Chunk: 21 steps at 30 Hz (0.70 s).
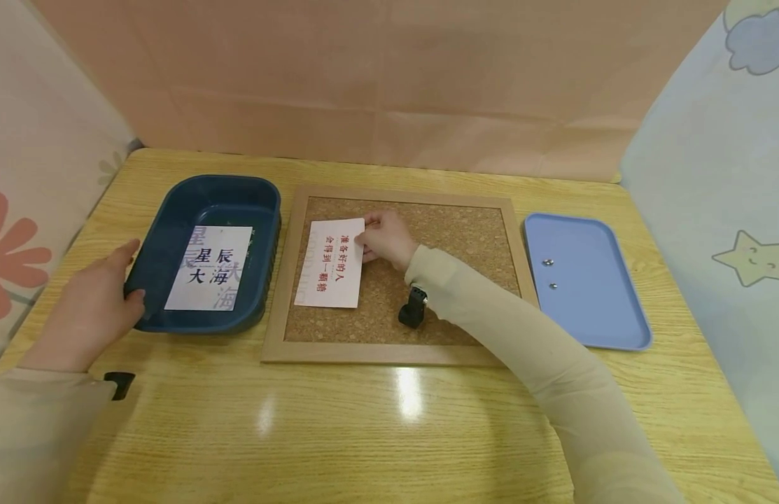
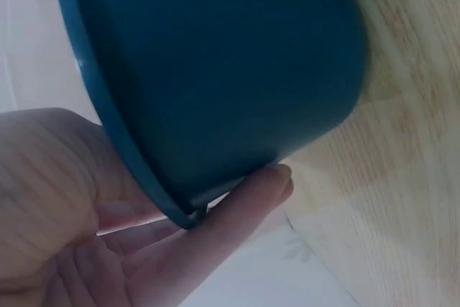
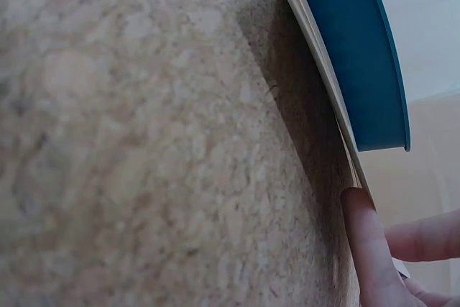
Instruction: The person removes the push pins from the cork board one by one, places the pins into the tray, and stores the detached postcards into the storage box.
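My right hand pinches the right edge of a white card with red Chinese characters, above the left part of a wood-framed corkboard. From the right wrist view, a finger lies on the card's underside, and the card's shadow falls on the cork. At the far left, my left hand grips the left rim of a dark blue bin. The left wrist view has the bin's wall filling much of it, one finger along its outside. Inside the bin lies a white card with dark characters.
Right of the corkboard is a light blue tray holding two small metal pieces. Everything stands on a wood-grain table. Patterned cloth walls flank it, with a peach cloth behind.
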{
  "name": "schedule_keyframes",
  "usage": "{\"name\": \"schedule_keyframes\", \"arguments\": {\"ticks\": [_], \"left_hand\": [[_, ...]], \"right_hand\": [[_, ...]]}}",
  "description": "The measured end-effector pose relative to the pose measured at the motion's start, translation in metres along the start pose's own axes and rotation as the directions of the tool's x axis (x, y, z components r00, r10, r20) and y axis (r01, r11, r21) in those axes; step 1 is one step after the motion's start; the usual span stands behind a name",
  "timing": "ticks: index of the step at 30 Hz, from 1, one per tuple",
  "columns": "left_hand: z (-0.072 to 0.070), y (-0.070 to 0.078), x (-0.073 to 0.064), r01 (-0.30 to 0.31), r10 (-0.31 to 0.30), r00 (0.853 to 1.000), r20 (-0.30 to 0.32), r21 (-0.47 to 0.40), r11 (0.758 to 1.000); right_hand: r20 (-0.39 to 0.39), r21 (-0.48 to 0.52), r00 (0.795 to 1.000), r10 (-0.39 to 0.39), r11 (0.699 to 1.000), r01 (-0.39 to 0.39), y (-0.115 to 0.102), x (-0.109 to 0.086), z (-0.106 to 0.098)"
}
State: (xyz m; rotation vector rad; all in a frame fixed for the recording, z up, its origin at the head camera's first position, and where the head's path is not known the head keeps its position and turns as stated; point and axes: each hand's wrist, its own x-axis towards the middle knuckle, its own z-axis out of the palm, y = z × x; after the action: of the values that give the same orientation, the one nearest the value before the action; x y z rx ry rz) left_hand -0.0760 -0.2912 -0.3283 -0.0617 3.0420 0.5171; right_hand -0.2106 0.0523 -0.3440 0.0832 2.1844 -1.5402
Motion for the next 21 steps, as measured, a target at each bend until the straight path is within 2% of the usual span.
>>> {"name": "schedule_keyframes", "arguments": {"ticks": [8, 21], "left_hand": [[0.001, -0.003, 0.002, 0.027, -0.028, 0.999, 0.039, 0.022, 0.999], [-0.002, 0.001, 0.004, 0.033, -0.034, 0.998, 0.046, 0.016, 0.999]], "right_hand": [[0.005, 0.001, 1.0, 0.008, 1.0, -0.008, -0.002, -0.002, 0.0], [0.008, 0.011, 1.0, -0.026, 1.0, 0.026, -0.013, -0.005, -0.006]]}}
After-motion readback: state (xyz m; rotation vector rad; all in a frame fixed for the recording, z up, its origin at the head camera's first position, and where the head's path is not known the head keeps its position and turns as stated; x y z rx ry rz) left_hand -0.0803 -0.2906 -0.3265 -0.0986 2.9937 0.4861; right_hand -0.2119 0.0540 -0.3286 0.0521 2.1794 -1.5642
